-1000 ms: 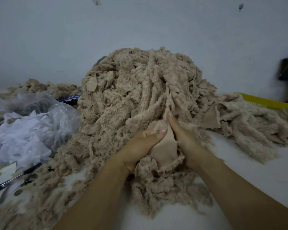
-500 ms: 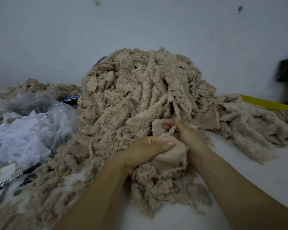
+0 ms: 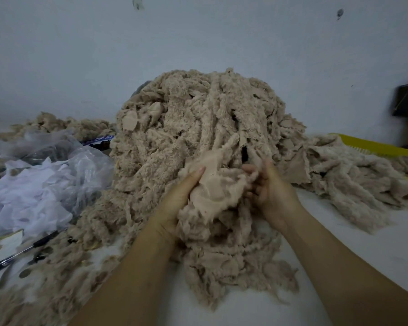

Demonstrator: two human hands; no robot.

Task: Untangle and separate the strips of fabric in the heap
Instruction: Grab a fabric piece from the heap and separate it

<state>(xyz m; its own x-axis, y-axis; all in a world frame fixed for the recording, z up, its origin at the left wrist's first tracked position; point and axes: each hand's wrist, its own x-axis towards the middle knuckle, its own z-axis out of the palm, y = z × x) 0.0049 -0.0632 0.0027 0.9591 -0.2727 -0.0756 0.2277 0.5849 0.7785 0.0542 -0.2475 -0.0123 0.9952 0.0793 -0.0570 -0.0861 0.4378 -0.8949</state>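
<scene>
Your left hand (image 3: pixel 181 196) grips a bunched beige strip (image 3: pixel 214 184), thumb pressed over it, while your right hand (image 3: pixel 273 191) curls its fingers against the strip's fluffy right edge; blur hides whether they pinch it. Just beyond stands the tall heap (image 3: pixel 198 118) on the white table (image 3: pixel 375 250), with a plastic bag (image 3: pixel 57 175) of white scraps left and a yellow tray (image 3: pixel 375 147) far right.
</scene>
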